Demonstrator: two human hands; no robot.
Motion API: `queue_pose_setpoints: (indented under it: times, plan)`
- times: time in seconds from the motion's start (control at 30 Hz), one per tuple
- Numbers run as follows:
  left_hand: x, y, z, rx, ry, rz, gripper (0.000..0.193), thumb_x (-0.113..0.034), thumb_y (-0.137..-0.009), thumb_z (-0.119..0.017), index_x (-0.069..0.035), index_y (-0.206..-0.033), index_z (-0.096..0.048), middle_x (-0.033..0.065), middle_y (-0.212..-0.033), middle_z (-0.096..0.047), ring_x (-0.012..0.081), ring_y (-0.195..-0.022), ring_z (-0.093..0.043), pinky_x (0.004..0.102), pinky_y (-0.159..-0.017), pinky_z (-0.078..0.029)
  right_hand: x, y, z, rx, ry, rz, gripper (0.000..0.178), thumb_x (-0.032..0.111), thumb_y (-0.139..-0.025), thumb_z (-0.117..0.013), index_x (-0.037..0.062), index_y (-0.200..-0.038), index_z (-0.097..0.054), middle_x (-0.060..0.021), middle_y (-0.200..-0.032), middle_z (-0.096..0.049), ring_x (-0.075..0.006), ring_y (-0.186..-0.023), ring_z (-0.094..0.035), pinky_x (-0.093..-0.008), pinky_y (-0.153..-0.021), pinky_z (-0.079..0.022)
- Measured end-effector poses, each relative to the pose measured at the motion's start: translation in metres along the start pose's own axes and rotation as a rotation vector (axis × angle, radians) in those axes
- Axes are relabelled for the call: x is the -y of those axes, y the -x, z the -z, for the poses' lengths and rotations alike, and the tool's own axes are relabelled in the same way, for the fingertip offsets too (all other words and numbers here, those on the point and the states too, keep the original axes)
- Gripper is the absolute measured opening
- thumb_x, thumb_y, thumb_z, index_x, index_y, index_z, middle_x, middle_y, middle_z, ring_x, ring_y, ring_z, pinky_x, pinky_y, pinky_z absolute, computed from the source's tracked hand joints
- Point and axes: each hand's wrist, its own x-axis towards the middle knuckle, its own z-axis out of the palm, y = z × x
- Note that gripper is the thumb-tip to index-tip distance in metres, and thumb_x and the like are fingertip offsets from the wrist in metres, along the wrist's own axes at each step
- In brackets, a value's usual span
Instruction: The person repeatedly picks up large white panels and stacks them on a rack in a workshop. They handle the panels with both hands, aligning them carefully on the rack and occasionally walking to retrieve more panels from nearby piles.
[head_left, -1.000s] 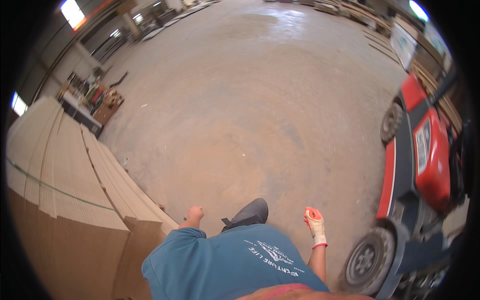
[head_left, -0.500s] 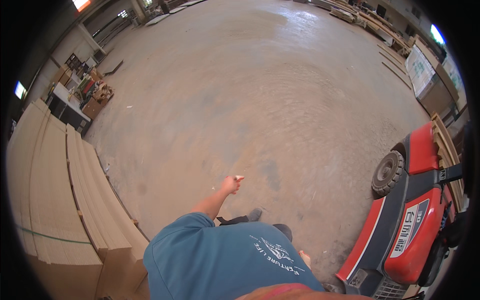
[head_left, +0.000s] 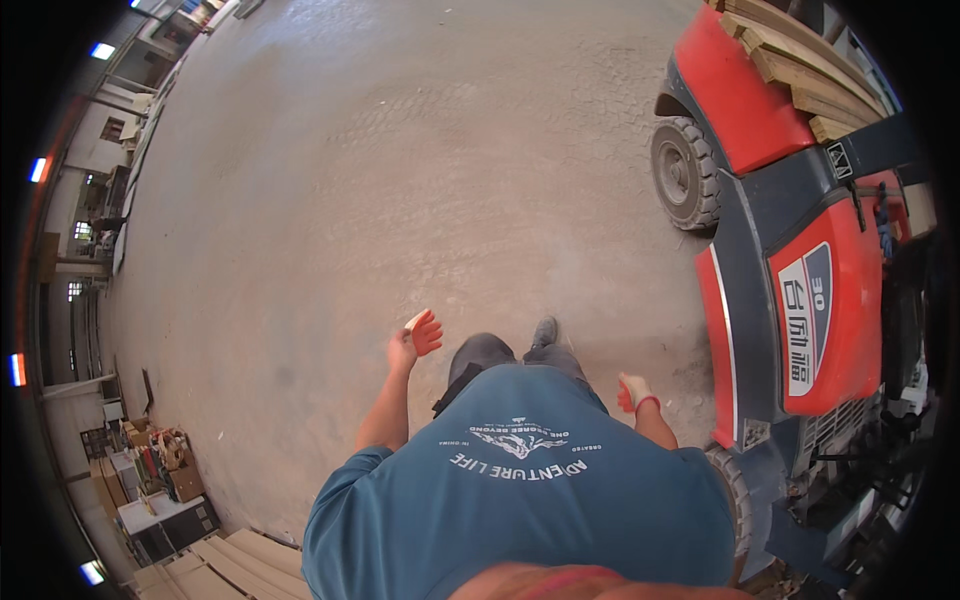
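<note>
My left hand (head_left: 422,333) hangs in front of me over the bare concrete floor. Orange-red and white, like a coated work glove, covers its fingers, which are stretched and slightly apart with nothing in them. On the other side of my blue T-shirt (head_left: 520,480), my right hand (head_left: 634,392) hangs low beside my hip. It has the same orange-red and white colours, and its fingers are loosely bent with no object visible in them. The nearest large thing to it is a red and dark grey forklift (head_left: 740,320), which it does not touch.
Lumber (head_left: 800,70) lies by the forklift's far end, past its wheel (head_left: 685,172). Stacked boards (head_left: 225,568) are at the lower left. Beyond them stand a white-topped cabinet (head_left: 160,515) and boxes (head_left: 185,475). Dusty floor (head_left: 350,200) with tyre tracks stretches ahead.
My view has turned right, bringing the forklift closer and moving the board stack to the lower left edge. My left hand's fingers have spread, and my right hand shows more fully.
</note>
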Motion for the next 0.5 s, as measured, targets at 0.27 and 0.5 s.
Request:
queue_pose_setpoints:
  times: [0.27, 0.5]
  plan:
    - [-0.067, -0.127, -0.045, 0.076, 0.923, 1.203, 0.043, -0.027, -0.102, -0.031, -0.016, -0.113, -0.071, -0.0006, -0.068, -0.033, 0.0155, -0.054, -0.026, 0.0393, -0.052, -0.024, 0.488, -0.022, 0.006, -0.01, 0.001, 0.631, 0.039, 0.049, -0.095, -0.072, 0.0168, -0.117, -0.07, -0.0001, -0.093, -0.074, -0.0111, -0.067, -0.066, -0.0293, -0.052, -0.047]
    - [-0.247, -0.407, -0.079, 0.25, 1.129, 1.027, 0.046, -0.025, -0.103, -0.025, -0.016, -0.117, -0.067, -0.0003, -0.073, -0.036, 0.0167, -0.054, -0.029, 0.0401, -0.049, -0.03, 0.674, -0.027, 0.035, -0.068, 0.052, 0.346, 0.032, 0.045, -0.097, -0.073, 0.0165, -0.11, -0.067, -0.0004, -0.084, -0.07, -0.0137, -0.06, -0.063, -0.0325, -0.048, -0.045]
